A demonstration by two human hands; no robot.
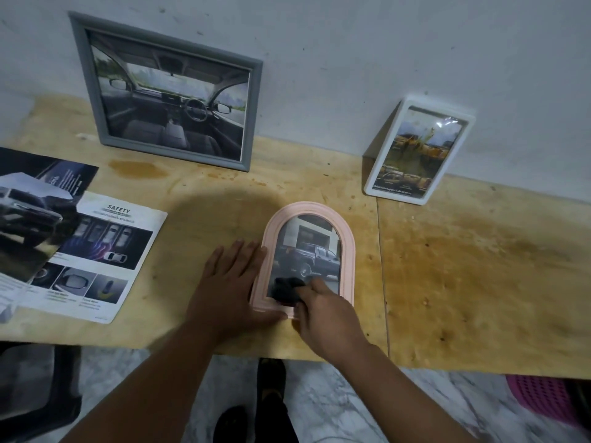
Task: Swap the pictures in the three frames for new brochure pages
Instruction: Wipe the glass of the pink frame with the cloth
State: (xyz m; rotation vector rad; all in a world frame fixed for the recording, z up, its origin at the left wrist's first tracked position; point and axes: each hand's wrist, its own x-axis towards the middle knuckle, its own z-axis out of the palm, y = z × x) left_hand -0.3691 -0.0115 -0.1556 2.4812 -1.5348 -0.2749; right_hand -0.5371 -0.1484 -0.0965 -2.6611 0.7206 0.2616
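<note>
On the plywood worktop (pixel 198 219), the left hand (pixel 228 282) lies flat, fingers straight, against the arched pink moulded frame (pixel 347 251) while the right hand (pixel 329 314) pinches a crumpled black cloth (pixel 286 289) on its glossy front.

brochure pages (pixel 48 231): cut by left edge | pink basket (pixel 540 394): partly under table | caption text: unreadable

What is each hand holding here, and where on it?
The right hand pinches a small dark cloth at its near edge. The left hand holds nothing; it lies flat against the pink arched frame.
</note>
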